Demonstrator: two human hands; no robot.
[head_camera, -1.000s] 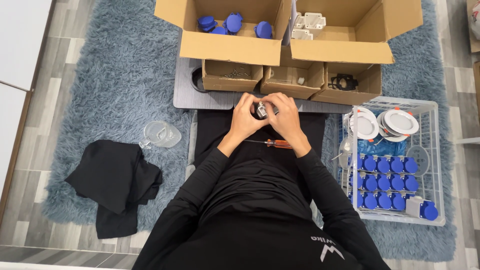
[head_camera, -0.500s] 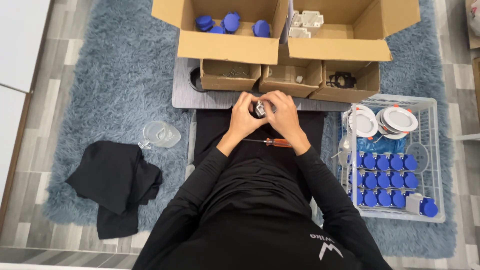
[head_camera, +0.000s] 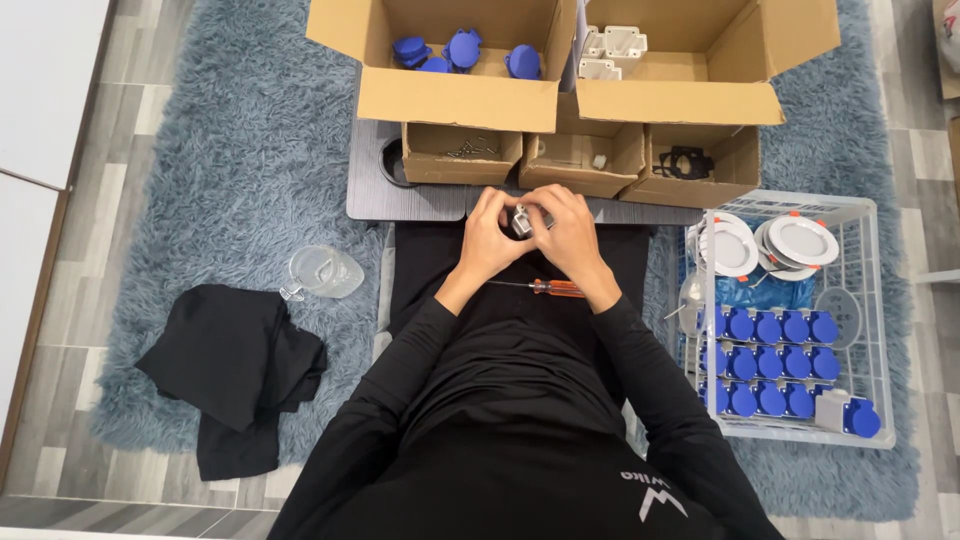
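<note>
Nothing large has shifted since the earlier frame: both hands stay clasped together over the lap, at most turning slightly. Around them, going down in size: the shaggy blue-grey rug (head_camera: 230, 200) on a grey plank floor (head_camera: 70, 260), two big open cardboard boxes (head_camera: 470, 95), one with blue caps (head_camera: 460, 48) and one with white blocks (head_camera: 610, 50), then three small boxes (head_camera: 570, 160) on a dark tray (head_camera: 370, 200). A white wire basket (head_camera: 860, 300) on the right holds round white lamps (head_camera: 800, 240) and rows of blue sockets (head_camera: 775, 330). A black cloth (head_camera: 235, 365) and a clear cup (head_camera: 322, 272) lie on the left. The left hand (head_camera: 490, 240) and right hand (head_camera: 572, 235) both close around a small grey-white part (head_camera: 522, 220), held just before the tray. An orange-handled screwdriver (head_camera: 545, 288) rests on the lap beneath, untouched.
</note>
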